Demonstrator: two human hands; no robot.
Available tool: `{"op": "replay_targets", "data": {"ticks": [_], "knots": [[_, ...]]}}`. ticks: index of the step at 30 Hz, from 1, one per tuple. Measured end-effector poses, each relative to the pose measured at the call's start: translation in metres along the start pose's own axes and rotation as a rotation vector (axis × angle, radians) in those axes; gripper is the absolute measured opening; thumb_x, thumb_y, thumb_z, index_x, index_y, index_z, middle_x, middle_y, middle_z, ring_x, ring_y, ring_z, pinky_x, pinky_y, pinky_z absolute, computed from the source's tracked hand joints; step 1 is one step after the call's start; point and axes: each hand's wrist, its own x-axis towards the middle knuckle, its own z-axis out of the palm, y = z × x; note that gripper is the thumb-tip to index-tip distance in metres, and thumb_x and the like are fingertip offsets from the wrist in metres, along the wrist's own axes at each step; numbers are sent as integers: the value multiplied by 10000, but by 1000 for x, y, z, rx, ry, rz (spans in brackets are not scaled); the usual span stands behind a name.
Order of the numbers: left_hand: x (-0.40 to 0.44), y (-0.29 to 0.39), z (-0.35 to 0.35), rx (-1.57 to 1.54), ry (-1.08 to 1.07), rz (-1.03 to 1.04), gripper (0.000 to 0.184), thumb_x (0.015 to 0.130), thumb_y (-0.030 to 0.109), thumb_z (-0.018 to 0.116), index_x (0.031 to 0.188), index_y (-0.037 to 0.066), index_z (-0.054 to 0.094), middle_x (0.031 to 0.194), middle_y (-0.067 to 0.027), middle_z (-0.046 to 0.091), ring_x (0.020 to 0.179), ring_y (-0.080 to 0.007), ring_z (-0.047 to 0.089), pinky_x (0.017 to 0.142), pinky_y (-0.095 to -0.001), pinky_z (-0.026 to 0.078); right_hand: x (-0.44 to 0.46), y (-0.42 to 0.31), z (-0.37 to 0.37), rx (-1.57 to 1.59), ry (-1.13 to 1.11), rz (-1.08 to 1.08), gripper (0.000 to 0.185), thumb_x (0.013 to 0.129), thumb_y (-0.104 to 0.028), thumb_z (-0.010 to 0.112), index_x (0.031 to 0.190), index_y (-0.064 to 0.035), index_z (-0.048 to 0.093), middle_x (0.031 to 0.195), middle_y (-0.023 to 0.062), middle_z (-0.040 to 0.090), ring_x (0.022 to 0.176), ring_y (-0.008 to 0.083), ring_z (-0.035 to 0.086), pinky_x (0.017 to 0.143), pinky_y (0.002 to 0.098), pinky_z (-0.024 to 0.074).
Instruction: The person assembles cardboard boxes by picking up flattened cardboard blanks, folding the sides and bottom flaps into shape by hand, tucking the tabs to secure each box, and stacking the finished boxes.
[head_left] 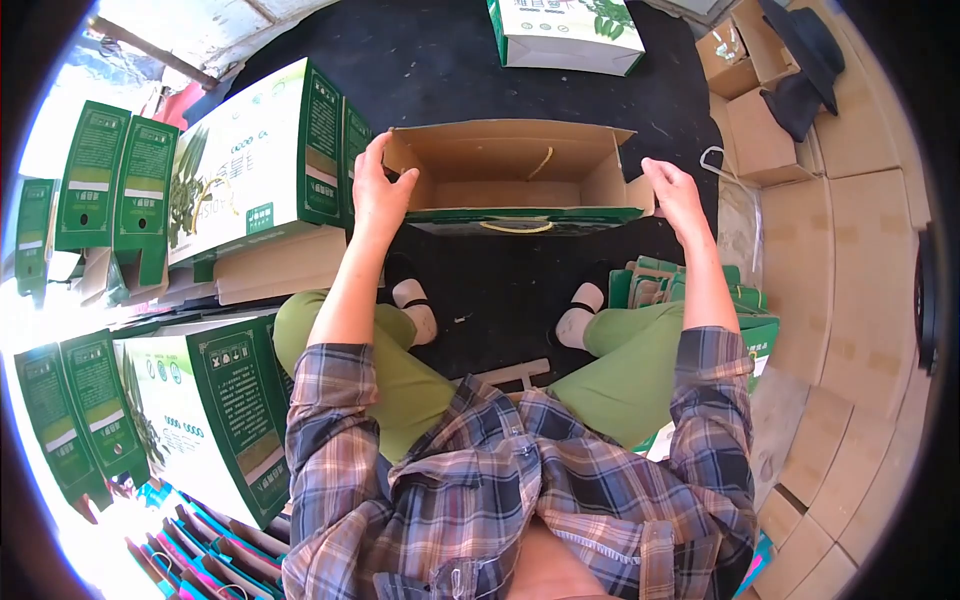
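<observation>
Head view: the open-topped carton (470, 152) is in front of the seated person, between the two hands and above the black floor covering (480, 275). Its mouth faces the wearer, exposing a brown interior with no loaded contents visible. One cord handle (541, 163) shows against the inner wall; a second cord handle (516, 228) shows on the green outer face.

Left hand (382, 197): loosely curled at the left end of the carton, thumb spread from the fingers, with the end panel apparently between them. Right hand (675, 197): more tightly curled, fingertips at the edge of the right end panel; the exact thumb contact is too small to confirm.

Current step, by judgement: steadying the carton by both ends, mouth uppermost, with both cord handles fitted. The next move calls for an even grip at both ends, with the end panels kept from folding inward and the cords clear of the mouth.

Adjacent items: a white-and-green carton (268, 150) stands just beside the left hand. Folded green cardboard (655, 285) lies below the right forearm, beside the leg. Plain brown boxes (795, 290) line the right side.
</observation>
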Motion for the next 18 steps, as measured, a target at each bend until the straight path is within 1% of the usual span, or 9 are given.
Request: {"op": "replay_targets", "data": {"ticks": [2, 3, 4, 5, 6, 7, 9, 10, 18], "knots": [[1, -3, 0, 38, -3, 47, 562, 741, 68, 683, 1268, 123, 494, 1171, -142, 497, 1006, -299, 539, 879, -369, 455, 4, 9, 2, -186, 70, -244, 533, 833, -465, 616, 1185, -65, 596, 935, 95, 662, 877, 203, 628, 785, 331, 486], [1, -2, 0, 75, -10, 95, 542, 751, 37, 655, 1263, 128, 503, 1177, -144, 487, 1016, -306, 538, 881, -371, 454, 1, 4, 4, -186, 68, -246, 533, 833, -465, 616, 1185, -65, 596, 935, 95, 662, 877, 203, 628, 785, 331, 486], [1, -1, -2, 77, -7, 94, 542, 751, 37, 655, 1263, 128, 503, 1177, -144, 487, 1016, -306, 538, 881, -371, 454, -3, -1, 6, -283, 80, -273, 551, 819, -467, 628, 1192, -63, 592, 954, 110, 664, 901, 227, 631, 816, 336, 480], [1, 1, -2, 106, -47, 73, 540, 754, -5, 611, 1265, 136, 509, 1177, -144, 477, 1030, -315, 533, 882, -375, 455, -7, -5, 9, -381, 93, -301, 569, 806, -469, 640, 1199, -60, 589, 972, 126, 666, 925, 251, 633, 847, 341, 473], [1, 3, -3, 135, -88, 52, 548, 757, -48, 567, 1267, 145, 516, 1178, -143, 468, 1045, -324, 529, 883, -379, 455, -8, -7, 13, -465, 137, -331, 582, 792, -479, 643, 1198, -66, 588, 1031, 125, 650, 962, 265, 623, 858, 373, 476], [2, 3, -1, 134, -86, 53, 548, 757, -48, 567, 1267, 145, 516, 1178, -143, 468, 1045, -324, 529, 883, -379, 455, -10, -11, 16, -465, 138, -333, 582, 792, -479, 643, 1198, -66, 588, 1031, 125, 650, 962, 265, 623, 858, 373, 476], [5, 3, 2, 247, -72, 72, 596, 744, -102, 506, 1280, 159, 519, 1164, -141, 462, 1050, -326, 530, 875, -381, 460, -12, -18, 21, -629, 170, -322, 587, 793, -488, 637, 1204, -72, 583, 1083, 121, 625, 1004, 268, 607, 863, 384, 475], [6, 2, 2, 247, -71, 72, 596, 744, -102, 506, 1280, 159, 519, 1164, -141, 462, 1050, -326, 530, 875, -381, 460, -9, -16, 22, -663, 161, -332, 585, 795, -488, 633, 1205, -74, 579, 1085, 118, 610, 1002, 262, 601, 848, 383, 478], [6, 11, 0, 328, -101, 111, 605, 749, -126, 490, 1271, 178, 526, 1139, -127, 471, 1014, -326, 542, 831, -394, 481, 3, -5, 26, -652, 237, -350, 452, 853, -424, 577, 1152, -86, 601, 1020, 102, 626, 941, 283, 610, 803, 392, 483]]}}
